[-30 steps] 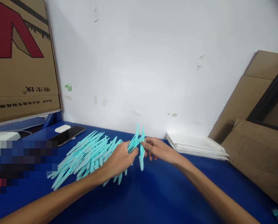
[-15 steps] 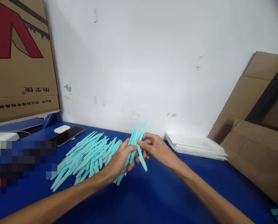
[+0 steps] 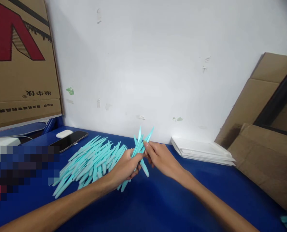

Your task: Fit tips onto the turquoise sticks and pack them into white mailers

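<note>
Several pale turquoise knife-shaped plastic pieces (image 3: 138, 145) stand in a fanned bunch, tips up, with my left hand (image 3: 129, 164) closed around them. Against the right side of the bunch, my right hand (image 3: 158, 156) pinches one slanted turquoise piece (image 3: 144, 169), whose wide end points down and whose tip leans right. Its fingers nearly meet those of my left hand, and my left palm hides part of the bunch. A large loose pile of the same turquoise pieces (image 3: 87, 161) lies to the left, partly behind my left forearm.
The blue table (image 3: 158, 206) meets a white wall. A black phone (image 3: 69, 140) and a white case (image 3: 64, 133) lie at back left, near a cardboard box (image 3: 25, 77). White flat sheets (image 3: 203, 149) are stacked at back right, beside leaning cardboard (image 3: 266, 161).
My right thumb and fingers have shifted up slightly along the slanted piece. The tips in the bunch have spread, and the slanted piece's lower end has moved a little left.
</note>
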`<state>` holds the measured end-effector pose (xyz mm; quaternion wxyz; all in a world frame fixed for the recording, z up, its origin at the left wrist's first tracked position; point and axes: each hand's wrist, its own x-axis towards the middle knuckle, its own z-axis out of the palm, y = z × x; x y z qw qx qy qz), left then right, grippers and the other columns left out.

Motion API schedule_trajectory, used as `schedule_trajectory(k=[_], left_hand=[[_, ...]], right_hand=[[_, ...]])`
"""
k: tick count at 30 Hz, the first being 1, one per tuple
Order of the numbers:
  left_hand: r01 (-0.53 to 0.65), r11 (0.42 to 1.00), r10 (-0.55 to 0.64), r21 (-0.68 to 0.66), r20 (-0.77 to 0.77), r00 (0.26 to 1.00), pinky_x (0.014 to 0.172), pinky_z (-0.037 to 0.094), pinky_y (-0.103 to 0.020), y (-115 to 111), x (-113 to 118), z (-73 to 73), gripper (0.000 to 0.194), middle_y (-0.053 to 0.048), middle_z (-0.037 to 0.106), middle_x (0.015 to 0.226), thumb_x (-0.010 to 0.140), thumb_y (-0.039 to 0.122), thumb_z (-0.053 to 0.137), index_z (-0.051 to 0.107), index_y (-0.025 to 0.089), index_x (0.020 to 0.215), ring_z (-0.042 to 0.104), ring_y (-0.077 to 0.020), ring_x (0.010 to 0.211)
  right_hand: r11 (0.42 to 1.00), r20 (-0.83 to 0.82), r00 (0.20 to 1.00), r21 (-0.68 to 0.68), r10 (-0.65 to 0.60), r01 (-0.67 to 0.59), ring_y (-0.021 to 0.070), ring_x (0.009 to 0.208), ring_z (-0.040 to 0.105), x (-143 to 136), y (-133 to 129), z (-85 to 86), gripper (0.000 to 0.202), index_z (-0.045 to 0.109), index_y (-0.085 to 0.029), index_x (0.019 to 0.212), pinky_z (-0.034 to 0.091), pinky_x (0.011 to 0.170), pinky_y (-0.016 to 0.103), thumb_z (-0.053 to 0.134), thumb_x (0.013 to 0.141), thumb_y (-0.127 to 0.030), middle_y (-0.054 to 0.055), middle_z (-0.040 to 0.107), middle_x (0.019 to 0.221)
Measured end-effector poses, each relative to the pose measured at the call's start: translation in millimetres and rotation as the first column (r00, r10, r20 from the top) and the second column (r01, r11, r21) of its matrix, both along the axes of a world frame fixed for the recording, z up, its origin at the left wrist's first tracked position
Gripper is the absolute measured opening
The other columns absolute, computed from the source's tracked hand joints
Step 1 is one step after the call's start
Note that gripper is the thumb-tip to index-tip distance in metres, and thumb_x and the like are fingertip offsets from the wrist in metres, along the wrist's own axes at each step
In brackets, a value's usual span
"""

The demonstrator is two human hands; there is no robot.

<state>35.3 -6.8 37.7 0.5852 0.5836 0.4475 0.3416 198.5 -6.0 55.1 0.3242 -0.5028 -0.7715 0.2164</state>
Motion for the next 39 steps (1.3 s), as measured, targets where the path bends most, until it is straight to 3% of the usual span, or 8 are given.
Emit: schedule_trajectory(k=[5,11,16,21,24,26,29,39], left_hand=[[0.04,0.997,-0.035,-0.062,0.083,0.996,0.035,0.022,-0.017,-1.5,0.7,-2.7,0.021,0.006,0.052,0.055,0.086,0.04,0.049,0.05,0.019,0.084,0.038,-0.0076,0.039],[0.186,0.982,-0.182,-0.042,0.091,0.979,0.032,0.021,-0.017,-8.6,5.3,-4.0,0.037,0.003,0.051,0.047,0.093,0.044,0.044,0.047,0.019,0.066,0.038,-0.0077,0.035],[0.2,0.978,-0.202,0.061,0.023,0.979,0.033,0.023,-0.017,-15.3,8.7,-11.6,0.054,0.005,0.043,0.041,0.091,0.062,0.048,0.045,0.02,0.058,0.034,-0.0063,0.033],[0.119,0.984,-0.13,0.132,0.078,0.988,0.038,0.029,-0.019,-17.7,10.8,-20.7,0.05,0.008,0.038,0.047,0.09,0.06,0.054,0.041,0.022,0.062,0.034,-0.0072,0.038],[0.116,0.957,-0.133,0.267,0.045,0.99,0.05,0.041,-0.023,-20.1,12.4,-21.1,0.049,0.003,0.047,0.052,0.097,0.057,0.044,0.045,0.021,0.063,0.045,-0.0108,0.047],[0.123,0.919,-0.147,0.375,0.035,0.989,0.064,0.046,-0.026,-22.5,12.9,-19.1,0.047,-0.001,0.056,0.064,0.1,0.052,0.04,0.051,0.02,0.067,0.055,-0.014,0.062],[0.157,0.886,-0.181,0.436,0.013,0.983,0.072,0.047,-0.026,-26.3,12.5,-14.1,0.044,-0.002,0.06,0.07,0.102,0.048,0.038,0.054,0.02,0.071,0.057,-0.0155,0.07],[0.108,0.951,-0.141,0.288,0.097,0.985,0.049,0.04,-0.021,-30.3,9.9,-25.1,0.02,0.004,0.048,0.062,0.089,0.037,0.058,0.055,0.02,0.079,0.045,-0.0096,0.052]], right_hand=[[0.993,0.17,0.981,0.088,-0.093,0.078,0.0152,0.056,0.057,3.7,-2.5,9.0,0.05,0.052,-0.022,0.069,0.041,0.062,0.027,0.03,0.104,-0.05,-0.002,0.056,0.058],[0.991,-0.39,0.914,-0.108,-0.112,0.075,0.0212,0.092,0.068,6.3,0.8,17.1,0.045,0.049,-0.026,0.13,0.054,0.075,0.033,0.042,0.098,-0.057,0.006,0.069,0.107],[0.988,-0.665,0.746,-0.14,-0.05,-0.058,0.0237,0.119,0.06,-6.4,-11.6,21.3,0.038,0.057,-0.026,0.13,0.05,0.097,0.037,0.052,0.097,-0.045,0.008,0.06,0.133],[0.989,-0.725,0.688,-0.12,-0.026,-0.089,0.0241,0.116,0.061,-19.9,-29.1,25.2,0.035,0.062,-0.028,0.125,0.05,0.1,0.04,0.053,0.097,-0.046,0.005,0.06,0.132],[0.985,-0.717,0.697,-0.12,0.0,-0.124,0.0229,0.11,0.062,-22.7,-34.1,24.5,0.034,0.061,-0.031,0.123,0.056,0.088,0.036,0.051,0.097,-0.051,0.005,0.06,0.129],[0.974,-0.704,0.71,-0.152,0.012,-0.166,0.0226,0.097,0.065,-22.9,-36.0,23.1,0.039,0.058,-0.032,0.124,0.058,0.06,0.029,0.05,0.096,-0.057,0.006,0.059,0.126],[0.951,-0.688,0.725,-0.216,0.011,-0.22,0.0193,0.074,0.065,-23.2,-39.7,22.3,0.047,0.054,-0.035,0.128,0.044,0.031,0.021,0.051,0.092,-0.064,0.008,0.056,0.123],[0.979,-0.589,0.804,-0.108,0.079,-0.175,0.0149,0.07,0.065,-36.3,-54.5,26.9,0.044,0.057,-0.033,0.119,0.053,0.039,0.02,0.076,0.08,-0.041,0.001,0.059,0.105]])
